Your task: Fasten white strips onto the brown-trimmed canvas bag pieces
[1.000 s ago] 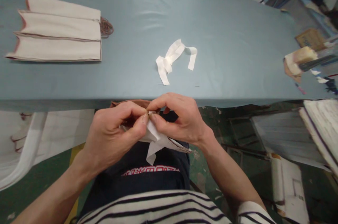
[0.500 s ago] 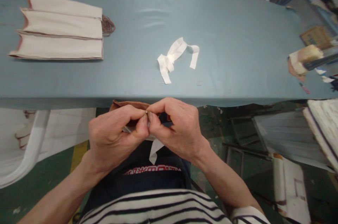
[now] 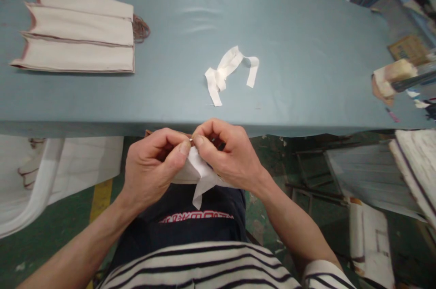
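My left hand (image 3: 155,161) and my right hand (image 3: 231,155) meet just below the table's front edge, both closed in a pinch. Their fingertips almost touch at the upper edge of a cream bag (image 3: 182,175) with a brown inside, held above my lap. A white ribbon (image 3: 204,180) hangs from between the fingers over the bag's front. The exact bit under the fingertips is too small to make out. Ahead on the table lies a loose bundle of white ribbon (image 3: 226,64).
Several cream bags (image 3: 80,55) with brown edges lie at the table's left, brown cords (image 3: 140,29) at their end. The blue-green cloth (image 3: 299,66) covers the table. A white curved tube (image 3: 51,184) stands below left; a cardboard box (image 3: 408,50) sits at far right.
The fingertips have opened slightly apart and shifted up a little. More of the white ribbon and the bag's front now shows beneath them.
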Demonstrator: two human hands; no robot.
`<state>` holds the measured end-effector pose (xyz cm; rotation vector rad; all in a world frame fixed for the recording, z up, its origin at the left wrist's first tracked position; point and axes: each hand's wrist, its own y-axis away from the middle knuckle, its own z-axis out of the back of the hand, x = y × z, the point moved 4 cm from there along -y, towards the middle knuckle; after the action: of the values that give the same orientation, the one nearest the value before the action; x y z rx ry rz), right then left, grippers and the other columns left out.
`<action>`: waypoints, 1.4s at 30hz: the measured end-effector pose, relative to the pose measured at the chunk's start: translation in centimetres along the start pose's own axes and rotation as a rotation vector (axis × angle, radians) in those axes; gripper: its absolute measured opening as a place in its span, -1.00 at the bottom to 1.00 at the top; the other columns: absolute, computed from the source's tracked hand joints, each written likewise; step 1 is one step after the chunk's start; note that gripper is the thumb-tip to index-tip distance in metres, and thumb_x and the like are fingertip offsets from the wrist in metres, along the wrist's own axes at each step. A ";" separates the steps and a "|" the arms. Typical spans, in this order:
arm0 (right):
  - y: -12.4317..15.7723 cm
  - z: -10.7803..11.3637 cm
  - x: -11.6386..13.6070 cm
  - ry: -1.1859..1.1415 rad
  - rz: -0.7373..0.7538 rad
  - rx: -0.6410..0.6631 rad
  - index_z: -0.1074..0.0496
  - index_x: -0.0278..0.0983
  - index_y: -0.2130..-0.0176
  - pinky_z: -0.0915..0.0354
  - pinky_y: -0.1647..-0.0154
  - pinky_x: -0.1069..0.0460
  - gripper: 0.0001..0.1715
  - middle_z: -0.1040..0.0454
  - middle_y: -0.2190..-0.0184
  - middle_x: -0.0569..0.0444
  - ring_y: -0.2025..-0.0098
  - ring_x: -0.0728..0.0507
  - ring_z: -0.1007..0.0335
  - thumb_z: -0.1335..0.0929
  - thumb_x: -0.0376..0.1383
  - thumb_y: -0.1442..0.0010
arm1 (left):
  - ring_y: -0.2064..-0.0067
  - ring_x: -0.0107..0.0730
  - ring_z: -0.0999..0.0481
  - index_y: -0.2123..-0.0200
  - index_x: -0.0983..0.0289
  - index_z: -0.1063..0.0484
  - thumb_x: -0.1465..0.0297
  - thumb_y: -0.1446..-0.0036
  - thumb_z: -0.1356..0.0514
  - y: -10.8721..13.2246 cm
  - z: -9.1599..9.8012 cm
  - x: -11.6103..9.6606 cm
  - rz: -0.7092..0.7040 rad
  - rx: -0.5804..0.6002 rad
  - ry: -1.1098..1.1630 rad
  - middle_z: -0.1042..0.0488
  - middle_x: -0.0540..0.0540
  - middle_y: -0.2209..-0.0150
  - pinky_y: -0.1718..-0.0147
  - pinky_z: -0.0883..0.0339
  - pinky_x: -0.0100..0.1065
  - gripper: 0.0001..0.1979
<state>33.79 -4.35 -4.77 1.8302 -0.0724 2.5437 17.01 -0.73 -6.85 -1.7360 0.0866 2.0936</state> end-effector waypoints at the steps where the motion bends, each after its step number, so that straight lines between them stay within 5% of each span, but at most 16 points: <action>1: 0.0 0.1 0.0 0.080 0.038 -0.010 -0.46 -0.21 0.30 -0.19 0.37 0.06 -0.87 -0.49 0.44 0.19 0.44 0.00 -0.29 -0.35 -0.24 -0.30 | 0.56 -0.48 -0.44 0.40 0.19 -0.62 0.41 -0.26 -0.33 0.1 0.1 -0.4 -0.072 0.004 -0.064 -0.59 -0.07 0.51 0.55 -0.28 -0.47 -0.84; 6: 0.3 0.3 -1.1 0.056 0.045 0.048 -0.42 -0.19 0.28 -0.26 0.32 0.04 -0.82 -0.51 0.42 0.19 0.42 -0.03 -0.36 -0.35 -0.22 -0.40 | 0.50 -0.51 -0.52 0.36 0.18 -0.59 0.53 -0.28 -0.26 0.6 -0.2 -2.7 -0.369 0.097 -0.242 -0.62 -0.11 0.48 0.44 -0.33 -0.47 -0.81; 10: 0.6 1.4 -1.2 -0.091 0.041 0.063 -0.51 -0.20 0.15 -0.41 0.22 0.00 -0.72 -0.61 0.32 0.09 0.31 -0.10 -0.50 -0.30 -0.12 -0.55 | 0.51 -0.52 -0.55 0.33 0.18 -0.64 0.52 -0.28 -0.26 -0.1 0.0 -2.6 -0.234 0.112 -0.147 -0.71 -0.10 0.41 0.49 -0.35 -0.52 -0.81; 15: 0.3 1.5 -0.5 -0.001 0.167 0.222 -0.54 -0.26 0.19 -0.37 0.26 0.04 -0.85 -0.62 0.30 0.12 0.34 -0.04 -0.44 -0.38 -0.24 -0.37 | 0.61 -0.49 -0.40 0.35 0.24 -0.69 0.37 -0.29 -0.29 -0.8 0.3 -1.6 -0.085 0.209 -0.099 -0.59 -0.05 0.55 0.61 -0.22 -0.49 -0.81; 24: 0.2 1.2 -1.1 0.131 0.281 0.337 -0.50 -0.22 0.17 -0.35 0.17 0.00 -0.86 -0.62 0.22 0.08 0.24 -0.10 -0.47 -0.37 -0.24 -0.26 | 0.57 -0.46 -0.41 0.38 0.26 -0.66 0.34 -0.29 -0.25 -0.9 0.9 -1.0 -0.039 0.364 -0.130 -0.58 -0.02 0.54 0.58 -0.21 -0.47 -0.77; 29: 0.4 0.9 -0.9 0.255 0.260 0.335 -0.45 -0.22 0.24 -0.23 0.22 0.00 -0.90 -0.53 0.33 0.13 0.30 -0.09 -0.36 -0.38 -0.26 -0.19 | 0.54 -0.44 -0.44 0.34 0.27 -0.64 0.35 -0.15 -0.26 -0.6 1.0 -0.7 0.166 0.496 -0.075 -0.58 -0.01 0.50 0.59 -0.23 -0.50 -0.84; 33: 0.7 0.5 -0.4 0.348 0.265 0.373 -0.34 -0.18 0.37 -0.12 0.28 0.00 -0.92 -0.40 0.45 0.19 0.36 -0.08 -0.26 -0.37 -0.29 -0.14 | 0.43 -0.36 -0.57 0.33 0.20 -0.69 0.30 -0.28 -0.20 -0.7 1.4 -1.1 0.180 0.562 -0.056 -0.66 0.02 0.41 0.48 -0.36 -0.48 -0.74; 36: 0.9 0.4 0.1 0.330 0.307 0.404 -0.30 -0.17 0.39 -0.15 0.26 0.00 -0.89 -0.40 0.45 0.19 0.35 -0.08 -0.28 -0.36 -0.31 -0.12 | 0.51 -0.40 -0.38 0.44 0.19 -0.60 0.18 -0.45 -0.13 -0.9 1.3 -0.6 0.214 0.632 -0.027 -0.47 -0.02 0.53 0.54 -0.24 -0.45 -0.57; 39: 1.1 0.6 0.6 0.314 0.308 0.404 -0.35 -0.18 0.33 -0.18 0.25 0.01 -0.95 -0.44 0.40 0.17 0.33 -0.08 -0.32 -0.35 -0.31 -0.12 | 0.55 -0.43 -0.08 0.56 0.18 -0.31 0.00 -0.46 -0.15 -0.6 0.9 0.8 0.400 0.749 0.113 -0.15 -0.07 0.58 0.61 -0.03 -0.39 -0.43; 42: 1.1 0.7 0.9 0.337 0.281 0.401 -0.37 -0.18 0.32 -0.14 0.29 0.01 -0.94 -0.40 0.42 0.19 0.36 -0.07 -0.26 -0.36 -0.28 -0.12 | 0.54 -0.43 -0.05 0.53 0.17 -0.30 -0.07 -0.39 -0.23 0.0 0.4 1.6 0.547 0.849 0.248 -0.16 -0.07 0.56 0.61 -0.01 -0.39 -0.43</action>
<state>34.16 -5.52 -3.72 1.5478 0.2137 3.2283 16.40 -0.14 -8.30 -1.4773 1.4271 1.7048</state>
